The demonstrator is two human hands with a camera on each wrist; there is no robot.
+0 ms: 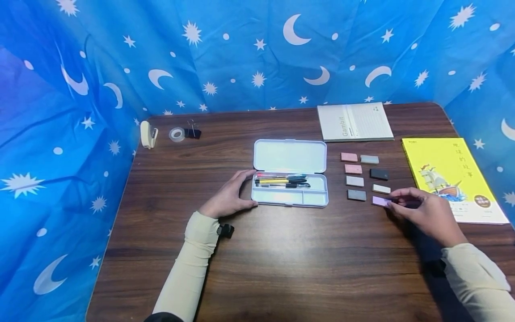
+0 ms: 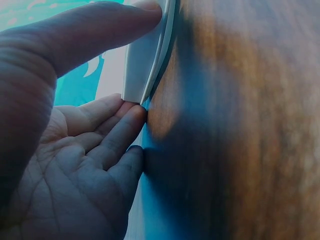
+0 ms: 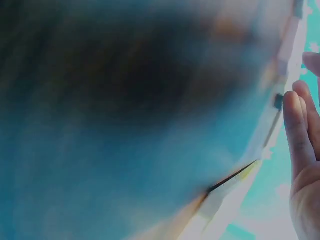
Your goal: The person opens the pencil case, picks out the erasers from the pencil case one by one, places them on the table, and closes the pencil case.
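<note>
My left hand (image 1: 230, 195) holds the left end of a white pencil case (image 1: 289, 156), thumb at its front corner and fingertips at the back. In the left wrist view the thumb lies on the case's edge (image 2: 142, 70). The case's lid is folded back, and several pens (image 1: 281, 180) lie in its rear compartment; the two front compartments look bare. My right hand (image 1: 432, 214) pinches the right end of a small purple eraser (image 1: 380, 201) on the table. In the right wrist view the fingers show only at the right edge and the eraser cannot be made out.
Several similar blocks, among them a pink one (image 1: 348, 157), a black one (image 1: 379, 174) and a grey one (image 1: 356, 195), form two columns. A notebook (image 1: 358, 120) and yellow book (image 1: 446, 170) lie beyond and right. Stapler (image 1: 148, 135), tape roll (image 1: 176, 134) and binder clip (image 1: 193, 133) stand back left.
</note>
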